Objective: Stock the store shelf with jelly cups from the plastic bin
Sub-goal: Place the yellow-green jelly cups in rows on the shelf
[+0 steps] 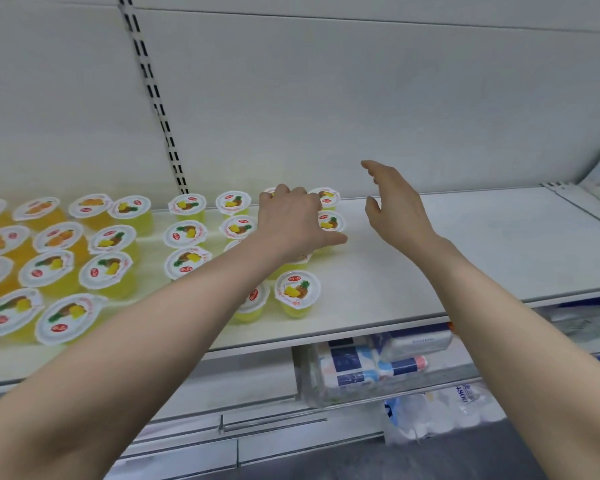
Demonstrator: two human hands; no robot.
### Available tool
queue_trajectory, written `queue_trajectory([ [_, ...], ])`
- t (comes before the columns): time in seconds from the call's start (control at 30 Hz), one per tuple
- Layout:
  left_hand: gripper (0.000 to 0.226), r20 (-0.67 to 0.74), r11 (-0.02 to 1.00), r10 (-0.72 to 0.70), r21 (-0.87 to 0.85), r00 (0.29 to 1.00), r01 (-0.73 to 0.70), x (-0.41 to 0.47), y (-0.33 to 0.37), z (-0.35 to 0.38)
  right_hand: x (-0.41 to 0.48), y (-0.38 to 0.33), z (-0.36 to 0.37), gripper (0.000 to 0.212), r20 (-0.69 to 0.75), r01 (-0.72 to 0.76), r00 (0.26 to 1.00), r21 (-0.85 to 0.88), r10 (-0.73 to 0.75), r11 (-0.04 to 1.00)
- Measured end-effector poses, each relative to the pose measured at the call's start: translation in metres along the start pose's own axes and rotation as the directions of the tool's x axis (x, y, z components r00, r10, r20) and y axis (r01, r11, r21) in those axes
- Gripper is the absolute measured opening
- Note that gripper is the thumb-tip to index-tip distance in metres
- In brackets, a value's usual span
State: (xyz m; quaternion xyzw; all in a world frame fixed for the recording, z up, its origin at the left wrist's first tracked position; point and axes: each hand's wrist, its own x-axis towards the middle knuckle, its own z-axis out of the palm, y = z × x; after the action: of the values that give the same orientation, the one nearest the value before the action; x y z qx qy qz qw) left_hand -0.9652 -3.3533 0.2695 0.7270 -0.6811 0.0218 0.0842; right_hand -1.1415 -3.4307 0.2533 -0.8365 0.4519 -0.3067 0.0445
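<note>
The left hand (291, 225) lay over pineapple jelly cups (297, 289), grip unclear; the right hand (394, 209) hovered open above the shelf (465, 258).

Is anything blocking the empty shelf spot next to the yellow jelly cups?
Nothing visible blocks it. The shelf right of the jelly cups is bare; only the right hand hovers above it, open and holding nothing. The left hand lies over the cups.

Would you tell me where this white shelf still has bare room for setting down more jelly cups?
The flat white shelf is bare from the rightmost column of yellow pineapple jelly cups to its right end, under the open right hand. Left of that, cups crowd it; the left hand covers some.
</note>
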Motion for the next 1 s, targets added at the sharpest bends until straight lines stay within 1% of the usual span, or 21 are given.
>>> queue_trajectory([
  [0.07,0.072,-0.028,0.998,-0.005,-0.066,1.000,0.003,-0.002,-0.002,-0.005,0.002,-0.003,-0.003,0.057,0.004,0.042,0.999,-0.033,-0.042,0.999],
  [0.17,0.060,-0.133,0.990,0.000,-0.137,0.991,-0.018,-0.006,-0.011,-0.013,0.005,-0.008,-0.006,0.051,0.020,0.098,0.995,-0.108,-0.097,0.989],
  [0.33,0.052,-0.288,0.990,0.045,-0.113,0.956,-0.081,-0.018,-0.035,-0.025,0.011,-0.028,-0.009,0.046,0.038,0.210,0.978,-0.200,-0.206,0.957],
  [0.5,0.052,-0.359,0.995,0.045,-0.070,0.932,-0.075,-0.043,-0.067,-0.043,0.010,-0.068,-0.012,0.047,0.048,0.277,0.961,-0.226,-0.274,0.934],
  [0.8,0.052,-0.403,1.000,-0.019,-0.003,0.915,0.020,-0.133,-0.157,-0.081,-0.009,-0.189,-0.001,0.053,0.079,0.420,0.907,-0.230,-0.413,0.878],
  [0.93,0.051,-0.462,0.997,-0.044,0.042,0.886,0.072,-0.195,-0.210,-0.094,-0.028,-0.256,0.016,0.053,0.064,0.470,0.882,-0.209,-0.468,0.857],
  [1.0,0.050,-0.490,0.992,-0.056,0.070,0.870,0.103,-0.229,-0.237,-0.100,-0.040,-0.294,0.025,0.053,0.079,0.496,0.868,-0.194,-0.490,0.846],
])
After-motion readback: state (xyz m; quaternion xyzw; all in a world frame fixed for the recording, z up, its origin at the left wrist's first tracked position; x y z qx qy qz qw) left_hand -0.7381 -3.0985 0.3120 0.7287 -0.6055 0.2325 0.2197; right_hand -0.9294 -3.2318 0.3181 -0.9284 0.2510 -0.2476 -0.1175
